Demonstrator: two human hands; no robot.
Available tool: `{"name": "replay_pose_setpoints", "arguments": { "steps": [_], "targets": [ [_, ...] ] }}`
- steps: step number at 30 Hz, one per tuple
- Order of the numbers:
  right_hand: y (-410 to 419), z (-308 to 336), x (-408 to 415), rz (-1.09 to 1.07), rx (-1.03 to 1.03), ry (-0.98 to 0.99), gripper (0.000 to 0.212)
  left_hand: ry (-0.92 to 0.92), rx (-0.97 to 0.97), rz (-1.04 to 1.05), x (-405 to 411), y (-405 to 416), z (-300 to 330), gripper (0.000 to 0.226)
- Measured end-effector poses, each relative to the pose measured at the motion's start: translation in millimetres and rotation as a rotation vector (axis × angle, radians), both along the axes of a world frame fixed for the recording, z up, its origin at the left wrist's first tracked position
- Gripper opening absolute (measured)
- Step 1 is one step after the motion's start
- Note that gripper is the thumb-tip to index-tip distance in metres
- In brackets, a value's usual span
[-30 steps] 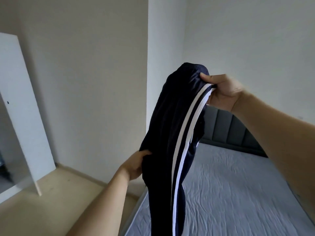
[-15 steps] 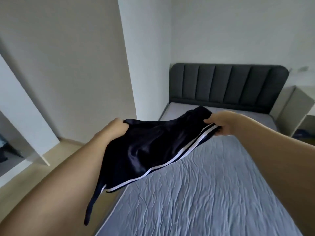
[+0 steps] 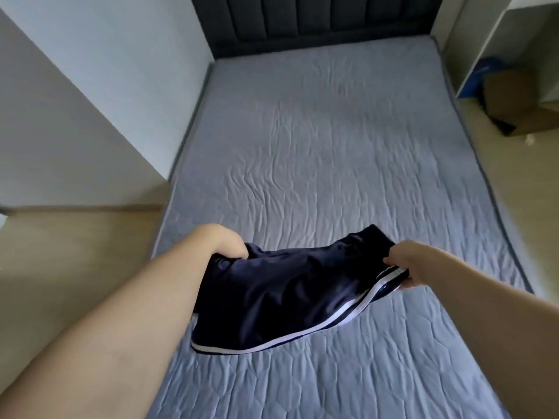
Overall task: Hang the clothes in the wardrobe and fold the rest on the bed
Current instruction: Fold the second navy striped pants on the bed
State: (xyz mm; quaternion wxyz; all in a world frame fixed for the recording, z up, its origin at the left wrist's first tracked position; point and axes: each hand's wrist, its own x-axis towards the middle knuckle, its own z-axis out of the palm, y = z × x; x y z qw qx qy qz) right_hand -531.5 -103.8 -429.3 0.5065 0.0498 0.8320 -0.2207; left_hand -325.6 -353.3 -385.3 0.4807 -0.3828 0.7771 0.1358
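Note:
Dark navy shorts [image 3: 281, 294] with white side stripes hang stretched between my two hands, low over the near part of the bed [image 3: 332, 146]. My left hand [image 3: 223, 241] grips the shorts' left end, fingers curled into the fabric. My right hand [image 3: 402, 264] pinches the right end by the striped edge. The striped hem sags toward me. The grey-blue quilted mattress lies bare beneath, with a dark padded headboard [image 3: 317, 19] at the far end.
A white wall corner [image 3: 99, 95] juts out left of the bed, with beige floor [image 3: 66, 252] in front of it. To the right stands a white open shelf unit [image 3: 520, 40] with a blue item and a brown cardboard box [image 3: 511, 101] on the floor.
I have brought the shorts down from an upright hold to a level spread low over the mattress. My view has tipped down onto the bed.

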Motion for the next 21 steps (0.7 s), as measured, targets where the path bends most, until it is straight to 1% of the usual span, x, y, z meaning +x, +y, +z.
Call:
{"name": "replay_pose_setpoints", "arguments": {
  "steps": [1, 3, 4, 5, 6, 7, 8, 9, 11, 12, 13, 14, 16, 17, 18, 19, 21],
  "targets": [
    [22, -48, -22, -0.062, 0.034, -0.007, 0.019, -0.012, 0.041, -0.025, -32, 16, -52, 0.027],
    [38, -87, -35, -0.137, 0.03, 0.018, 0.009, 0.003, 0.084, -0.003, -45, 26, -88, 0.016],
    [52, -115, -46, -0.186, 0.013, 0.064, 0.012, 0.038, 0.102, 0.023, -62, 34, -121, 0.013],
    [69, -150, -63, -0.227, 0.029, 0.101, 0.02, 0.1, 0.135, 0.053, -86, 44, -168, 0.012],
    [84, -183, -78, -0.263, 0.039, 0.141, 0.023, 0.18, 0.156, 0.08, -104, 51, -208, 0.01],
    [98, -212, -89, -0.322, 0.058, 0.185, 0.022, 0.275, 0.173, 0.09, -120, 58, -244, 0.011],
    [114, -245, -99, -0.39, 0.059, 0.249, 0.02, 0.39, 0.154, 0.102, -137, 67, -284, 0.014],
    [126, -269, -106, -0.474, 0.04, 0.325, 0.02, 0.502, 0.076, 0.097, -150, 73, -315, 0.019],
    [142, -316, -113, -0.726, -0.07, 0.481, 0.025, 0.694, -0.163, 0.035, -168, 82, -362, 0.028],
    [145, -335, -113, -0.876, -0.146, 0.546, 0.028, 0.767, -0.232, 0.002, -174, 86, -379, 0.031],
    [147, -355, -112, -1.044, -0.216, 0.574, 0.033, 0.823, -0.242, -0.036, -181, 93, -397, 0.035],
    [148, -377, -110, -1.208, -0.275, 0.556, 0.041, 0.856, -0.221, -0.087, -186, 101, -413, 0.039],
    [141, -404, -101, -1.451, -0.294, 0.418, 0.065, 0.832, -0.179, -0.183, -189, 116, -440, 0.051],
    [137, -415, -95, -1.509, -0.265, 0.324, 0.075, 0.784, -0.173, -0.193, -191, 123, -450, 0.059],
    [134, -429, -91, -1.53, -0.248, 0.257, 0.08, 0.727, -0.178, -0.183, -194, 128, -462, 0.066],
    [130, -437, -88, -1.53, -0.26, 0.222, 0.077, 0.68, -0.196, -0.168, -197, 131, -471, 0.071],
    [120, -448, -85, -1.527, -0.352, 0.179, 0.061, 0.625, -0.243, -0.206, -208, 133, -481, 0.072]
  ]
}}
